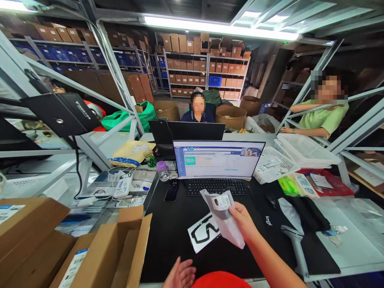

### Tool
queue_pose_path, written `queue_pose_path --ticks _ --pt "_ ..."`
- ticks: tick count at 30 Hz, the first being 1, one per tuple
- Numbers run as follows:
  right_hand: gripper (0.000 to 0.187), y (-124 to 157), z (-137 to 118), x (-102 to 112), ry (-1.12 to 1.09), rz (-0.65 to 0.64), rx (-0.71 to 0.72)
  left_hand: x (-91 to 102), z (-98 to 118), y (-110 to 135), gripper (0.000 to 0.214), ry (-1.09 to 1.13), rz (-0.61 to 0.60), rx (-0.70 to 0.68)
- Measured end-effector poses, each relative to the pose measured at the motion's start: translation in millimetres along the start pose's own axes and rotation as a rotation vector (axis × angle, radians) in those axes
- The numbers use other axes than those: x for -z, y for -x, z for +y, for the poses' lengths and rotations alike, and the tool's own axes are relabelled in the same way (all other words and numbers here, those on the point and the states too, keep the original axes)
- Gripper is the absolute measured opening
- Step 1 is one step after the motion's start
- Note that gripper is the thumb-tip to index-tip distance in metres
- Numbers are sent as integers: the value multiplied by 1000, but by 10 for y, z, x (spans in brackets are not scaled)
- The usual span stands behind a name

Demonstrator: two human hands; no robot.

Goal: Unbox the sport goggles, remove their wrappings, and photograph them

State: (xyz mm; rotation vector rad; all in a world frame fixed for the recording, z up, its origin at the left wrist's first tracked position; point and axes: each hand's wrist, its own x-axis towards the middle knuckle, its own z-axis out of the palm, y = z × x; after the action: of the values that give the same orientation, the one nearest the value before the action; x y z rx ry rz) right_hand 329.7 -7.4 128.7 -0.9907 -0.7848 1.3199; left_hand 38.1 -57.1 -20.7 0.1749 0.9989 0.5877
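A pale plastic mailing bag (230,229) with a printed label hangs in my right hand (242,219), its fingers closed on the bag's right edge above the desk mat. Partly behind the bag lies a white sheet (198,240) with a black frame-shaped outline. At the bottom edge my left hand (180,273) is empty, its fingers stretched out and apart, near the open cardboard box (135,244) on the left. A barcode scanner (296,244) rests to the right of my right forearm.
A monitor (218,162) stands behind a black keyboard (216,187). A phone (171,191) and a purple-lidded jar (162,171) sit to its left. White baskets (309,154) and a red tray (345,185) are at right. People sit beyond the desk.
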Motion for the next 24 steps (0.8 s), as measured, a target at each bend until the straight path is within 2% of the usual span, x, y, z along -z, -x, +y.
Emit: queue_pose_path --ticks 3,5,6,7,8,10,12,17,20,24 --pt "42 145 63 -116 -32 -18 19 -658 99 -35 80 -77 -366 67" --pt "44 249 84 -151 -12 -67 25 -1030 202 -75 88 20 -503 67" --pt "44 299 85 -145 13 -94 30 -1166 261 -101 86 90 -524 2" --pt "44 345 82 -121 44 -111 41 -1263 327 -130 79 150 -494 -73" --pt "42 386 75 -80 76 -115 60 -1320 397 -160 68 195 -408 -129" --pt "39 445 68 38 111 -79 86 -1338 546 -217 42 254 -175 -237" --pt "35 464 84 175 107 -26 54 -1282 688 -254 29 275 -39 -304" --pt "37 375 228 381 149 119 -62 -1138 965 -194 29 269 119 -474" --pt "40 320 319 380 206 173 -78 -1074 1103 -87 26 249 212 -590" --pt "44 310 419 353 240 180 -81 -977 1227 27 12 210 308 -696"
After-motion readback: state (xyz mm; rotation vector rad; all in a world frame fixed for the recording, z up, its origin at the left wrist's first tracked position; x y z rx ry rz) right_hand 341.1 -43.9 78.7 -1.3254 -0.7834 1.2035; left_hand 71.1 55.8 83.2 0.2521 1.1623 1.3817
